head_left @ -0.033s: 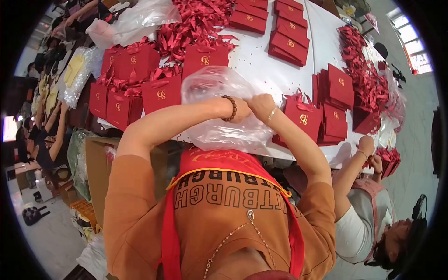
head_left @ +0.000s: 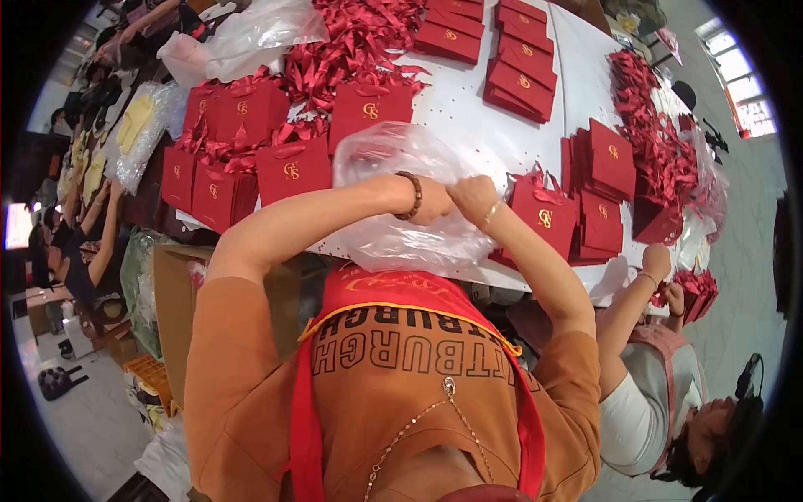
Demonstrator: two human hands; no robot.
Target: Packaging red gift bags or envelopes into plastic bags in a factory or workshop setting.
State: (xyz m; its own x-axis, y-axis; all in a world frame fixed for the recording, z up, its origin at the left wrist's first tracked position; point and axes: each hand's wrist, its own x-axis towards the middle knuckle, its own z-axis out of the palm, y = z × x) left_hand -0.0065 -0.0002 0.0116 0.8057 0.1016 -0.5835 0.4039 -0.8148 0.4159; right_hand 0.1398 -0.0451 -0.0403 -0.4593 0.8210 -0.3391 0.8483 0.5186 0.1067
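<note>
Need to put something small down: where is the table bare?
Between the plastic bag and the far stacks, the white table is open, bar red specks. Another patch lies between those stacks and the right ribbons. The left is crowded with red bags and more ribbons; the left hand and right hand meet at the plastic bag.

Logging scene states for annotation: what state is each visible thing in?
Plastic bag, crumpled, beneath both hands
Left hand, curled, fingers mostly hidden
Right hand, curled into a fist, close to left hand
Ribbons, loosely heaped
Far gift bags, overlapping in rows
White table, scattered with red bits
Apron, worn
</note>
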